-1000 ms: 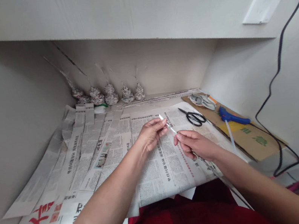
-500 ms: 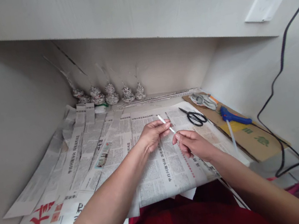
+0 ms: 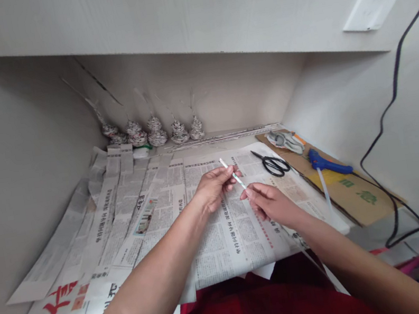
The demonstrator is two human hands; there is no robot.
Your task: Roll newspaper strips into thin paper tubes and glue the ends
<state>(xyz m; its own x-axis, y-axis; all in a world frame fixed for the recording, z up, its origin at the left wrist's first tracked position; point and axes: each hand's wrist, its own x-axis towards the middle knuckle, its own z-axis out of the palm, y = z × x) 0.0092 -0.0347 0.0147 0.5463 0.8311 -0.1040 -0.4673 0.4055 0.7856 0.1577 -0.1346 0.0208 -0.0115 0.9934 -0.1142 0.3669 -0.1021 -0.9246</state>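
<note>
Gripping a slim white tube, you pinch its upper part in your left hand and lower part in your right hand. It slants above the newspaper, near the scissors.

Over newspaper spread on the tabletop, the person's left grip and right grip pinch a slim white tube, with black scissors lying to the right, a blue glue gun on cardboard, and five gourd-shaped woven pieces standing behind.
</note>
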